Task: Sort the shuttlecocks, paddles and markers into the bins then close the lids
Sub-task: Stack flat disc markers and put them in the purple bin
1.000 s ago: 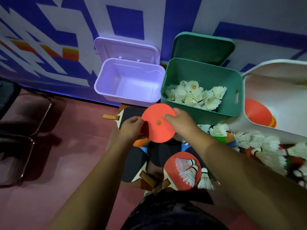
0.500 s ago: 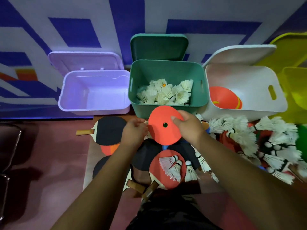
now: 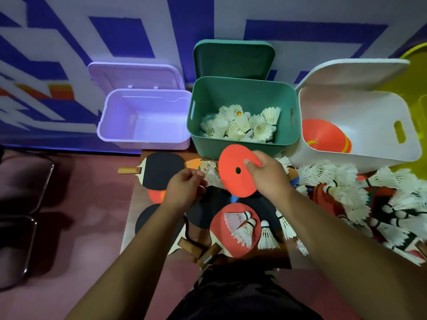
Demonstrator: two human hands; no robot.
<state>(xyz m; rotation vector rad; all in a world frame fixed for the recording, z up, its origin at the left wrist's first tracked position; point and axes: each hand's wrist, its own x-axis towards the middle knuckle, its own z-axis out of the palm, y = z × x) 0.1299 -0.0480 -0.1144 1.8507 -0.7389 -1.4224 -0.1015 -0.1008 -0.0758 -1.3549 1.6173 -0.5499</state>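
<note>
R thumb [image 3: 249, 162] lies flat on the near face of the orange disc marker [image 3: 235, 181], other fingers wrapped behind its rim. The right hand [image 3: 269, 179] grips it alone. Left hand [image 3: 182, 189] has let go since 0.5 s ago, when both hands held the disc. Its fingers [image 3: 196, 179] are now loosely curled just left of the disc, apart from it, w/ nothing seen in them.

Disc is in the air, tilted, hole toward the camera.

Judgement: handover done. A 1-handed carry could go right of the thumb to the white bin [image 3: 369, 112], lid up, where orange markers [image 3: 323, 137] already lie. Left hand looks free for the next pick.

Outward:
- Just beyond the R fingertips: green bin [image 3: 242, 80] w/ binned shuttlecocks [image 3: 242, 125].
- Left of the L fingers: black paddle [image 3: 161, 169]. Beyond it: purple bin [image 3: 147, 92], no contents seen.
- Behind the wrists: red paddle [image 3: 221, 229] w/ 2 shuttlecocks on it.
- Right of the R wrist: loose shuttlecock pile [image 3: 346, 188].

Hidden or unclear:
- R fingers behind the disc can't be seen.
- A blue bit below the disc can't be identified.
- Yellow bin [image 3: 413, 72] is cut off by the frame edge.
- Pile is blurred — items under it can't be counted.
</note>
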